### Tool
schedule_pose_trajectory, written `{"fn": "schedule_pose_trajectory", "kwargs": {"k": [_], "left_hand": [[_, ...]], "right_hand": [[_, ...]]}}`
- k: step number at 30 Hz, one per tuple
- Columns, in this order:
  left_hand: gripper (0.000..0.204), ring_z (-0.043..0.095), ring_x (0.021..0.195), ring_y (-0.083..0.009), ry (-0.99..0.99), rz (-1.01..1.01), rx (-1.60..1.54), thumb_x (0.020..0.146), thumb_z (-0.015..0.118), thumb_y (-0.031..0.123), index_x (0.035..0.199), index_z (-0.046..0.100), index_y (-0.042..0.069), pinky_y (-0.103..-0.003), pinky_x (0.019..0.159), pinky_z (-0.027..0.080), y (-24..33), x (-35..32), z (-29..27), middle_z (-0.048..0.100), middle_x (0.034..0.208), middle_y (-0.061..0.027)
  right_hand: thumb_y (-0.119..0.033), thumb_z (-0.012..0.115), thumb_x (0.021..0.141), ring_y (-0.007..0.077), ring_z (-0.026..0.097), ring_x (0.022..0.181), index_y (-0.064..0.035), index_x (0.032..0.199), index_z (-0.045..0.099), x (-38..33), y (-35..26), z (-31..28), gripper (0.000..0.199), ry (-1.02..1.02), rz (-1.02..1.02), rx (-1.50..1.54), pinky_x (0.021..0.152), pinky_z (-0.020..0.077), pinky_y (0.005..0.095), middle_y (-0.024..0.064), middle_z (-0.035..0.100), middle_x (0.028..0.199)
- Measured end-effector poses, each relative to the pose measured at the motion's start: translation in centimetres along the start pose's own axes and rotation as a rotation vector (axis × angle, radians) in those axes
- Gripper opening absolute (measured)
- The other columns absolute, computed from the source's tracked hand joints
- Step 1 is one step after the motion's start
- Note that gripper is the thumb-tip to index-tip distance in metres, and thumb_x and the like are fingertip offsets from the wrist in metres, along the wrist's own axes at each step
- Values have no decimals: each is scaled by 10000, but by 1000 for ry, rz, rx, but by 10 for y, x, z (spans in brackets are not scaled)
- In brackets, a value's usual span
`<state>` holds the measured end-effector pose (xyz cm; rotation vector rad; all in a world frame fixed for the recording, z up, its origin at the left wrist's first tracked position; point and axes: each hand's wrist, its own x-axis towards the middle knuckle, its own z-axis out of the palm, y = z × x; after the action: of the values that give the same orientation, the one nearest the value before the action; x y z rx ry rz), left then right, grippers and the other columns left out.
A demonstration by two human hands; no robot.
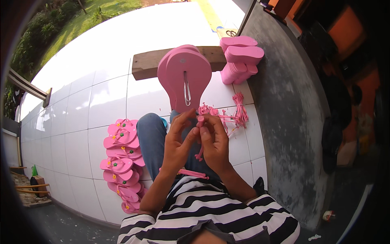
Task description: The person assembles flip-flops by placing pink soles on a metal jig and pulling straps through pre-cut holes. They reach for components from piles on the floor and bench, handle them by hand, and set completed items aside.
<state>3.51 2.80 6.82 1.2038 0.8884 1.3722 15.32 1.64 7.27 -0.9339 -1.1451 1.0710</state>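
Note:
A pink flip-flop strap (201,119) is held up between my two hands, above my lap. My right hand (216,148) is closed on it with thumb and fingers, and one end dangles below. My left hand (178,142) pinches at its upper part; the fingertips partly hide what they grip. Just beyond my hands, pink flip-flop soles (172,75) rest against a wooden beam (145,65). A bent silver wire tool (187,91) lies on the top sole, below a small round mark. Another pink strap (193,174) lies across my lap.
To the left on white tiles lies a row of pink flip-flops (118,164) with small flowers. Stacked pink soles (243,55) stand at the beam's right end. A tied bundle of pink straps (240,112) and loose straps (208,110) lie nearer. A grey ledge (284,114) runs along the right.

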Motion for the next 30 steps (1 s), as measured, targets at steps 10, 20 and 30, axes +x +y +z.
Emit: {"fn": "schedule_pose_trajectory", "kwargs": {"k": [10, 20, 30], "left_hand": [[364, 538, 1114, -268, 318, 665, 797, 881, 679, 65, 1238, 612, 65, -375, 919, 442, 45, 84, -28, 627, 1164, -110], [256, 651, 986, -248, 162, 694, 774, 860, 723, 69, 1116, 709, 68, -351, 802, 539, 71, 119, -30, 674, 1076, -115], [205, 681, 873, -234, 153, 799, 1000, 823, 763, 85, 1025, 729, 68, -325, 726, 574, 89, 117, -32, 694, 1011, -99]], "right_hand": [[-101, 671, 943, 45, 532, 686, -26, 1032, 663, 53, -32, 5, 116, 32, -338, -357, 605, 415, 191, 20, 603, 944], [-30, 732, 842, 135, 671, 696, -61, 985, 684, 53, -32, 10, 154, 71, -601, -578, 500, 478, 249, 74, 687, 906], [-29, 720, 846, 161, 653, 644, -50, 967, 684, 52, -47, 9, 129, 1, -410, -658, 529, 501, 274, 78, 677, 880]]}}
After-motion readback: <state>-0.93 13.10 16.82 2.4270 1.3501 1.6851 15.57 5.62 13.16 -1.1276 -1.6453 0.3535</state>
